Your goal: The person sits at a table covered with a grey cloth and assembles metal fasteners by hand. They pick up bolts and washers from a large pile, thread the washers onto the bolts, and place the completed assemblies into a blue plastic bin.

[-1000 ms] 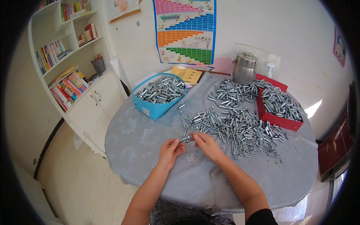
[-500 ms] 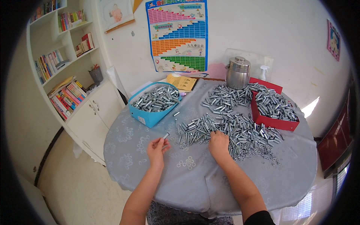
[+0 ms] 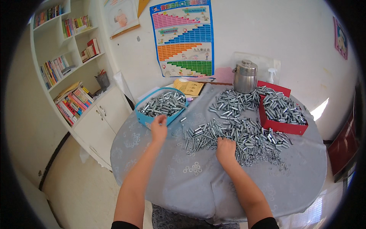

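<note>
A big heap of small silvery metal pieces (image 3: 244,131) lies spread over the round table's grey cloth (image 3: 198,191). My right hand (image 3: 226,149) rests palm down at the heap's near edge, its fingertips buried among the pieces. My left hand (image 3: 159,128) is stretched out to the near rim of a blue box (image 3: 143,119) that is filled with the same metal pieces. Its fingers are drawn together over the rim, and what they pinch is hidden behind the hand. A red box (image 3: 284,127), also full of metal pieces, stands at the right of the heap.
A steel canister (image 3: 244,76) and a yellow booklet (image 3: 188,87) sit at the table's far edge by the wall. White shelves with books (image 3: 72,95) and a low cupboard (image 3: 103,118) stand to the left. A red cabinet (image 3: 345,149) is at the far right.
My left hand has gone from the heap, with a small metal piece pinched in it, forward and left to the blue box. My right hand has stayed at the heap's edge.
</note>
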{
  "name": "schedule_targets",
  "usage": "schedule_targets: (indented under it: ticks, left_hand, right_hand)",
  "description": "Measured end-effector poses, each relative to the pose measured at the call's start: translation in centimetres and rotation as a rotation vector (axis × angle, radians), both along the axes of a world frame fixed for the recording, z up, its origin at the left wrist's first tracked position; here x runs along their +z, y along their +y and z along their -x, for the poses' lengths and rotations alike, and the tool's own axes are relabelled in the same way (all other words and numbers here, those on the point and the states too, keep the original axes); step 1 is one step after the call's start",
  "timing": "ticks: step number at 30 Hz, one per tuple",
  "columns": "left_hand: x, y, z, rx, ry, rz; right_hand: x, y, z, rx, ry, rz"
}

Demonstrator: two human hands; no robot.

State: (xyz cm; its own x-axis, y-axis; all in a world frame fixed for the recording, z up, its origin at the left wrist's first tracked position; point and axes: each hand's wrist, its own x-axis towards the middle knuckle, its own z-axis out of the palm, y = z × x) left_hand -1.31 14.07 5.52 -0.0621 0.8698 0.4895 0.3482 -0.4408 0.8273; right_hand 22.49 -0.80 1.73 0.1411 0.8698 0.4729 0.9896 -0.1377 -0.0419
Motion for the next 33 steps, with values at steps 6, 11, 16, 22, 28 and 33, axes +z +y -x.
schedule_targets:
  ticks: [6,11,16,22,28,33]
  left_hand:
    - [-3.5,-2.5,-4.9,-0.283,0.534,-0.177]
    - [-3.8,-2.9,-7.3,-0.324,0.737,-0.139]
    - [-3.3,-3.1,-6.9,-0.287,0.740,-0.042]
    - [-2.6,-3.2,-5.5,-0.308,0.796,-0.125]
    - [-3.1,-3.5,-5.6,-0.327,0.843,-0.318]
    - [-3.2,-3.1,-5.7,-0.364,0.808,-0.366]
  right_hand:
    - [0.2,0.0,-0.2,0.027,0.129,-0.042]
    - [0.6,0.1,-0.5,0.053,0.293,-0.049]
    - [1.2,0.1,-0.5,0.095,0.492,-0.057]
    - [1.9,0.1,0.2,0.186,0.710,-0.095]
    - [1.9,0.3,0.4,0.273,0.948,-0.024]
    - [0.2,1.2,-0.1,0.322,1.041,-0.004]
